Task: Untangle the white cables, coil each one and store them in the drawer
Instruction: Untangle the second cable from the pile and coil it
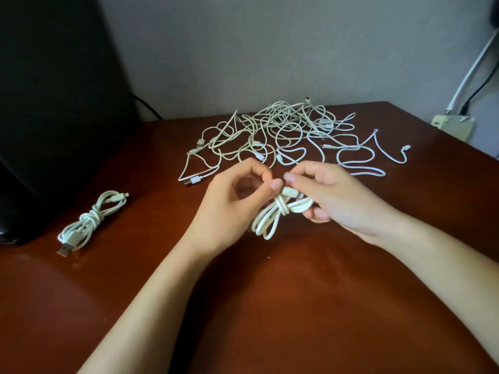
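We grip a wrapped coil (pixel 272 217) in our right hand (pixel 334 195), fingers curled round it, above the table (pixel 297 306). Our left hand (pixel 232 203) has thumb and forefinger nearly closed at its plug end; can't tell if they pinch. A finished coil (pixel 91 222) lies far left, the tangled pile (pixel 283 130) behind.

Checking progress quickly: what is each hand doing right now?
Left hand: fingers curled beside the coiled cable, grip cannot be told.
Right hand: holding the coiled cable.
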The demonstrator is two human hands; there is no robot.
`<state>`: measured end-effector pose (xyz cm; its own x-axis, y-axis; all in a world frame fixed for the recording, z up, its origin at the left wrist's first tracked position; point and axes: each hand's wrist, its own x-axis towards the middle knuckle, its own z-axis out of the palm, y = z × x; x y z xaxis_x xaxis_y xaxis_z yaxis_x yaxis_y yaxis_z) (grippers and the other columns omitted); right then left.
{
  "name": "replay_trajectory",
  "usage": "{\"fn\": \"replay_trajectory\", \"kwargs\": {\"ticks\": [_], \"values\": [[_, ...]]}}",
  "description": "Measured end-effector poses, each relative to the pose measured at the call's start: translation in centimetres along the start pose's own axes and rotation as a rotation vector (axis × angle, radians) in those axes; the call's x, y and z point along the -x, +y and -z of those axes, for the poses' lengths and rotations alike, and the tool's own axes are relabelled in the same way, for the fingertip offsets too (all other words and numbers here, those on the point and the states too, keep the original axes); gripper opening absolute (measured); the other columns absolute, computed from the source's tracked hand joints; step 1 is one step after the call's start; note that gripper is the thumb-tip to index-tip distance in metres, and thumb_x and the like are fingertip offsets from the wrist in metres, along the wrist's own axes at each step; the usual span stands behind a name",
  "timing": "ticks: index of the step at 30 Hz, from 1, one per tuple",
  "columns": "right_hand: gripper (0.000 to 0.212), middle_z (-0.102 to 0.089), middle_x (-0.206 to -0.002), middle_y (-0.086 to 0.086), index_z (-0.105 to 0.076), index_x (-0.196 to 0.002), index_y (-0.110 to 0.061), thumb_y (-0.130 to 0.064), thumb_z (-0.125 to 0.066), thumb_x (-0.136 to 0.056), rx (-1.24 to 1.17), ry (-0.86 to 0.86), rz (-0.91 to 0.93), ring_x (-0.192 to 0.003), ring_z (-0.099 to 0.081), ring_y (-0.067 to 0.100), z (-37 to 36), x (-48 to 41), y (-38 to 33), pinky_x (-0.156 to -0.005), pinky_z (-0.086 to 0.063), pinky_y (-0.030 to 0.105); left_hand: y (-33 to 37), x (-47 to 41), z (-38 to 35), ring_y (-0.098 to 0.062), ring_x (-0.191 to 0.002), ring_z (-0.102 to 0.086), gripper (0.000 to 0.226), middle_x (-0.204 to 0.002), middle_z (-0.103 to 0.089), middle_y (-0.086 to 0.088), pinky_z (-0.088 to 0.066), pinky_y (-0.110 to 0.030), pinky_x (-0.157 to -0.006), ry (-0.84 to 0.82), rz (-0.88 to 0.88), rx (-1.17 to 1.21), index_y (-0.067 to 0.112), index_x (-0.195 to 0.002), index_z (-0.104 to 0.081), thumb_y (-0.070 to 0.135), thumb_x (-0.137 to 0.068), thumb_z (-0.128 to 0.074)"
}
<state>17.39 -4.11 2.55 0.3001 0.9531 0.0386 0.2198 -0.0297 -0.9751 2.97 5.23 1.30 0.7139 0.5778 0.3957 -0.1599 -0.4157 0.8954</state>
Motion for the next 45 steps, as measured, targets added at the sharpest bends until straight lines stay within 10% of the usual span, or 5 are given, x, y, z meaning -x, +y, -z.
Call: {"fn": "replay_trajectory", "kwargs": {"ticks": [14,22,31,41,45], "values": [[0.037,-0.057,-0.045,-0.017,-0.052,-0.063,-0.008,-0.025,-0.052,-0.095,0.423,0.233,0.077,-0.035,-0.052,0.005,-0.5,-0.3,1.0,-0.043,-0.04,0.02,0.1,0.5,-1.6,-0.016,-0.057,-0.055,0.025,-0.065,-0.061,0.001,-0.047,-0.033,-0.059,0.06,-0.054,-0.273,0.021,-0.084,-0.057,0.027,-0.075,-0.08],[0.038,-0.041,-0.044,-0.004,-0.046,-0.062,-0.013,-0.026,-0.051,-0.097,0.192,0.386,-0.038,-0.036,-0.049,0.008,0.3,-1.1,1.4,-0.037,-0.028,0.02,0.0,1.2,-3.4,-0.003,-0.099,-0.055,0.066,-0.102,-0.054,0.021,-0.042,-0.013,-0.084,0.017,-0.095,-0.507,0.023,-0.124,-0.047,0.015,-0.07,-0.083],[0.036,-0.05,-0.048,0.01,-0.056,-0.068,-0.009,-0.025,-0.047,-0.099,0.121,0.289,-0.07,-0.041,-0.039,0.021,0.2,-0.7,0.7,-0.035,-0.027,0.02,-0.2,1.0,-3.4,-0.021,-0.104,-0.062,0.059,-0.115,-0.064,-0.005,-0.041,-0.019,-0.088,0.081,-0.167,-0.612,0.013,-0.138,-0.05,0.019,-0.084,-0.073],[0.018,-0.066,-0.069,0.003,-0.06,-0.088,-0.011,-0.021,-0.049,-0.098,-0.1,0.17,0.109,-0.056,-0.06,0.015,0.7,-0.4,-0.2,-0.049,-0.046,0.022,-0.3,0.3,-2.3,0.009,-0.111,-0.048,0.05,-0.122,-0.06,0.011,-0.033,0.001,-0.089,0.123,-0.056,-0.432,0.016,-0.136,-0.053,0.018,-0.088,-0.067],[0.017,-0.07,-0.091,0.004,-0.062,-0.104,-0.018,-0.01,-0.061,-0.09,0.037,0.084,0.245,-0.073,-0.066,0.012,0.9,-0.2,-0.2,-0.059,-0.053,0.024,-0.7,-0.1,-1.4,0.002,-0.114,-0.057,0.045,-0.125,-0.064,0.01,-0.043,-0.025,-0.102,0.18,0.023,-0.263,0.022,-0.133,-0.056,0.027,-0.09,-0.067]]}}
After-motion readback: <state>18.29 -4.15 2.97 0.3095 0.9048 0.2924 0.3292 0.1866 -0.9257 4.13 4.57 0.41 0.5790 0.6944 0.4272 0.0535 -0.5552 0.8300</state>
